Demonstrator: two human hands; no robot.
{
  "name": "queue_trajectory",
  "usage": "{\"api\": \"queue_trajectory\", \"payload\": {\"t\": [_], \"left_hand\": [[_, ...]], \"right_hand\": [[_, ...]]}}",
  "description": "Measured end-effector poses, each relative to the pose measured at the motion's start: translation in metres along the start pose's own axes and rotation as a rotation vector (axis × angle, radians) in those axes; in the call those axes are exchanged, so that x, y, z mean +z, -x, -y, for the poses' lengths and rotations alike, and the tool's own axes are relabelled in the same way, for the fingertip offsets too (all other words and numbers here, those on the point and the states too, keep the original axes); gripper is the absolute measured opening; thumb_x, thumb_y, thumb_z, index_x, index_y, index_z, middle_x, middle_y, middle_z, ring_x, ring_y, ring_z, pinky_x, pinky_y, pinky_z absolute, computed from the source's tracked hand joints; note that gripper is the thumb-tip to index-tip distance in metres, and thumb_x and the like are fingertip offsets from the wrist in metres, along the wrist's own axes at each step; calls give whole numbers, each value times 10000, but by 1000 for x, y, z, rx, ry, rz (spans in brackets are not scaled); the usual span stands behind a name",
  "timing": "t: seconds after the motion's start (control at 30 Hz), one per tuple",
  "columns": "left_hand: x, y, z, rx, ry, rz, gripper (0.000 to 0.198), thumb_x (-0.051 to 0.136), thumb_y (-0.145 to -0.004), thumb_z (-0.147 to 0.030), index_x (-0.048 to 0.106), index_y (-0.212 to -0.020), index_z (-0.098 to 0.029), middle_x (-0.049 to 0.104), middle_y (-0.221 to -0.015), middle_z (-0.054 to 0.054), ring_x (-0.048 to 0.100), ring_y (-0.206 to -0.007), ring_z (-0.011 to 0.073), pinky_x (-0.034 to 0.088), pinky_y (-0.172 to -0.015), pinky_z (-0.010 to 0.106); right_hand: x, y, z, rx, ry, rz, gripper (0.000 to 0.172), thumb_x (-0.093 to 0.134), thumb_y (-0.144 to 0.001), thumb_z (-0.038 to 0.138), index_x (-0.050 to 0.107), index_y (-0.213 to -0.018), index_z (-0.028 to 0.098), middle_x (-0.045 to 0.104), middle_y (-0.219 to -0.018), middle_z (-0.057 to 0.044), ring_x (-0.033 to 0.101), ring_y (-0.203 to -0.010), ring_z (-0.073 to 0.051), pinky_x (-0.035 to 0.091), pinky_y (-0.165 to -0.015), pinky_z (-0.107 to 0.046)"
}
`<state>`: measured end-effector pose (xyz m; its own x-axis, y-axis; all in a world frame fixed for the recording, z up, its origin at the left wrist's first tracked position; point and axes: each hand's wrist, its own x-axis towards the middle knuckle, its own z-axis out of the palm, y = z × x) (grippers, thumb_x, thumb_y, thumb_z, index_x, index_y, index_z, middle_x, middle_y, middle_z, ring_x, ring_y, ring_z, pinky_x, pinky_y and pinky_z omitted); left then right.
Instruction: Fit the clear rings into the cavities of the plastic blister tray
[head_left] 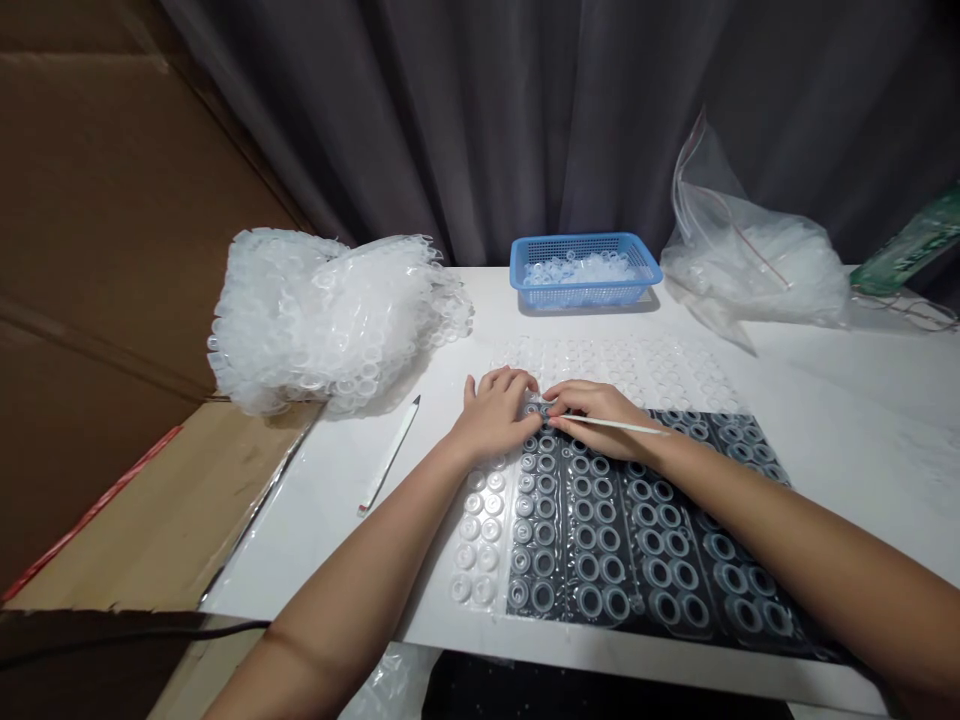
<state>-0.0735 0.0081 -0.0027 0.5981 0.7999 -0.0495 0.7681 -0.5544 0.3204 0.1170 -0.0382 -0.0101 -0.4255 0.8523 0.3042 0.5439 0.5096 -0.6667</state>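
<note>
My left hand (499,408) lies on a clear plastic sheet of round cups (545,497), its fingers spread over the cups and the thumb pointing right. Beside it, my right hand (596,410) pinches a thin white stick (615,424), whose tail end points right over the wrist. The two hands' fingertips nearly meet above the upper left of the sheet; what lies under them is hidden. A black mat (626,515) shows through most of the sheet. The cups in the leftmost columns look filled with white pieces, while those farther right show as open rings.
A blue basket (585,296) holding small clear pieces stands at the back. Left of it is a heap of clear cup sheets (330,320). A pen-like tool (390,455) lies on the white table (862,430). A plastic bag (757,260) and green bottle (911,240) are back right.
</note>
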Motion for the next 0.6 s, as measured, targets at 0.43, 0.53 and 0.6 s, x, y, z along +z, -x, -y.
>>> {"api": "queue_trajectory", "payload": {"t": [0.43, 0.53, 0.6], "left_hand": [[-3, 1, -3, 32, -39, 24, 318, 467, -804, -356, 454, -1099, -239, 455, -1335, 50, 289, -1311, 317, 59, -1085, 677], [-3, 2, -1, 61, -36, 3, 304, 467, -822, -359, 462, -1105, -246, 475, -1317, 34, 306, -1300, 309, 50, -1087, 674], [-3, 3, -1, 71, -49, -6, 321, 461, -842, -375, 469, -1140, -257, 469, -1335, 31, 294, -1313, 316, 27, -1090, 669]], "right_hand": [[-31, -5, -8, 69, 196, -270, 101, 527, -873, 276, 557, -866, 181, 536, -1242, -157, 490, -1200, -303, 448, -923, -473], [-38, -14, -11, 139, 58, -148, 107, 586, -817, 274, 575, -763, 182, 522, -1244, -129, 559, -1105, -260, 484, -880, -416], [-34, -20, -14, 221, -69, -116, 113, 599, -800, 285, 583, -752, 184, 583, -1117, -108, 625, -907, -206, 521, -773, -365]]}}
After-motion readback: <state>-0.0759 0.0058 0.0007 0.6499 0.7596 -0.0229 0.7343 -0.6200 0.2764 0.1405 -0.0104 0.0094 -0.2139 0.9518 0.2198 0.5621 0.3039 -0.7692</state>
